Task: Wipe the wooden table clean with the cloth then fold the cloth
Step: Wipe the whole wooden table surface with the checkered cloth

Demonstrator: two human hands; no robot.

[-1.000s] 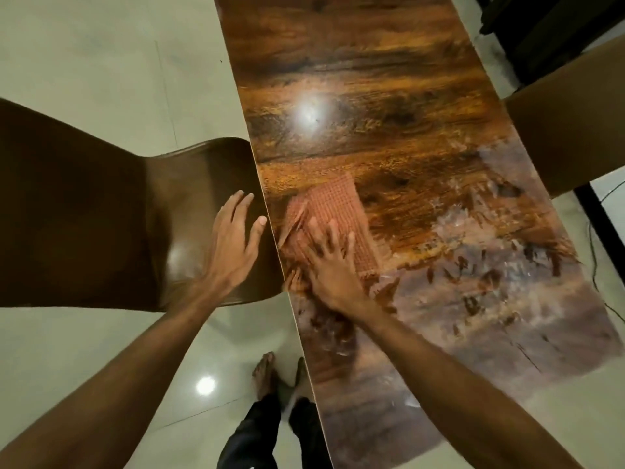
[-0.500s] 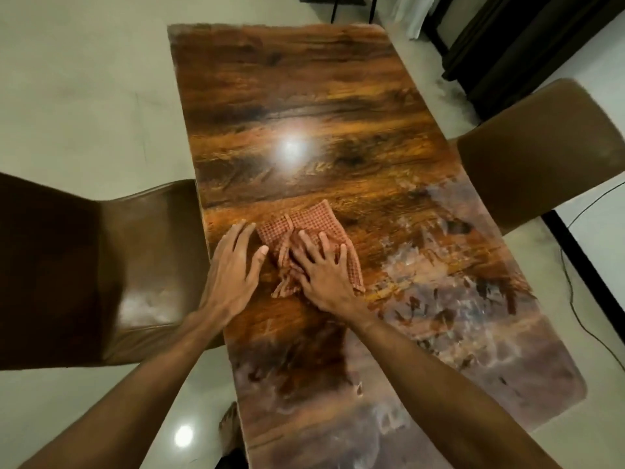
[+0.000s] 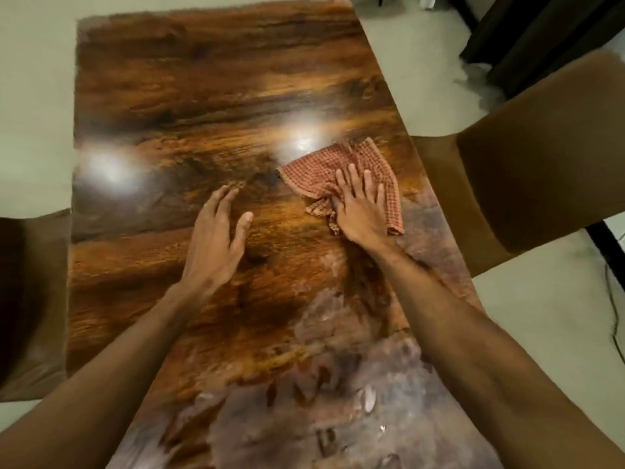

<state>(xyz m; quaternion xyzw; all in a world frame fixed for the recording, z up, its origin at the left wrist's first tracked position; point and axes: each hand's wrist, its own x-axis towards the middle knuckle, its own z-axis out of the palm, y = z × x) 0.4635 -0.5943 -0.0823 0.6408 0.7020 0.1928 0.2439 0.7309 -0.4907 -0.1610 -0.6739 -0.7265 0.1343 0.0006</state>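
A red-and-white checked cloth (image 3: 324,170) lies rumpled near the right edge of the glossy wooden table (image 3: 209,79). My right hand (image 3: 358,211) presses flat on the cloth's near part, fingers spread. My left hand (image 3: 216,238) rests flat on bare wood at the table's middle, fingers apart, holding nothing, a hand's width left of the cloth. The near part of the table top shows a pale, smeared, patchy film (image 3: 355,384).
A brown chair (image 3: 527,184) stands tight against the table's right side, just past the cloth. Another brown chair (image 3: 30,299) sits at the left side. Dark furniture (image 3: 541,38) fills the far right corner, and a cable (image 3: 614,306) trails on the pale floor.
My right hand has slid the cloth from the table's left edge across to the right side. My left hand moved from the left chair and edge onto the table's middle.
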